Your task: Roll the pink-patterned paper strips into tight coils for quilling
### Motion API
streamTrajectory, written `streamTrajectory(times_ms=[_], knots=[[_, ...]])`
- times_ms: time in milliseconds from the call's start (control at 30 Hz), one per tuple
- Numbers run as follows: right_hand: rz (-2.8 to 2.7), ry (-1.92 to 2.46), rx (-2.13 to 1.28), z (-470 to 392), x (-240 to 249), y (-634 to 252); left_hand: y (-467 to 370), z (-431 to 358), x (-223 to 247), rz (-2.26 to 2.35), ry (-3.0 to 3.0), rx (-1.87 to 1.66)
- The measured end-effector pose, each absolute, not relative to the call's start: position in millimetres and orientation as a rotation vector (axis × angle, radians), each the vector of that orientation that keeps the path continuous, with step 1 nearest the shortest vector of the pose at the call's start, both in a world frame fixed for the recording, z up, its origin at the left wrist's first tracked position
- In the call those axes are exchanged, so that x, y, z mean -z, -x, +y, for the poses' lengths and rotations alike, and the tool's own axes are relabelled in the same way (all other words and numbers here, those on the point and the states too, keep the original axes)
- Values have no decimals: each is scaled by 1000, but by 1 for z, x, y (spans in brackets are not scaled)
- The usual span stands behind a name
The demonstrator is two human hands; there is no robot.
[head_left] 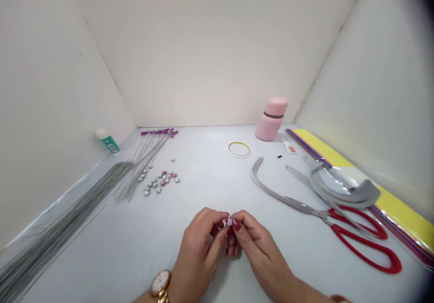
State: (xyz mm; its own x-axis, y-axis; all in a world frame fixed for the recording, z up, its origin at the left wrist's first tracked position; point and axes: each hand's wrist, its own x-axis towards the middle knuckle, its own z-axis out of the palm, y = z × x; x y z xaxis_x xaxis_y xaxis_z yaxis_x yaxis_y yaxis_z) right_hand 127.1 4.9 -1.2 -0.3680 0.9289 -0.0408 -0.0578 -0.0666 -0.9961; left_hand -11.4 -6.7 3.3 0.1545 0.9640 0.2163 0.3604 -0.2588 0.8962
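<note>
My left hand point(202, 242) and my right hand point(258, 244) meet at the front middle of the table. Between their pinched fingertips is a small pink and white folded piece point(228, 222), mostly covered by the fingers. Both hands grip it. To the left lie several small silver and pink folded stars point(162, 182). To the right, red-handled scissors point(366, 244) lie with their blades pointing left, near curved silver-grey strips point(271, 192).
Thin wires point(77, 203) spread along the left, with purple-tipped stems point(159, 132) behind. A glue stick point(108, 141) is at the left wall. A tape ring point(239, 149), pink bottle point(271, 119), small white tube point(290, 147) and yellow sheets point(403, 208) lie further back and right.
</note>
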Motion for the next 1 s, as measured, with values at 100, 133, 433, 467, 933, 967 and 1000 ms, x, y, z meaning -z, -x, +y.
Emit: streamTrajectory(times_ms=[100,133,433,467,933,967,1000], knots=[[-1353,985,-1602,6,1,-127,10,-6,-2,1274,-1678,-1085],[-1348,988,-1611,7,1,-127,11,-5,-2,1270,-1639,-1090],[-1273,1123,-1611,10,2,-125,17,5,2,1296,-888,-1361],[-1273,1128,-1610,11,2,-125,17,4,4,1259,-963,-1311],[-1340,1114,-1625,11,6,-128,15,-2,1,1304,-1462,-1098],[-1358,1111,-1618,11,6,-128,15,-2,1,1323,-1454,-1088],[-1384,1110,-1613,11,5,-128,16,-1,1,1342,-1450,-1069]])
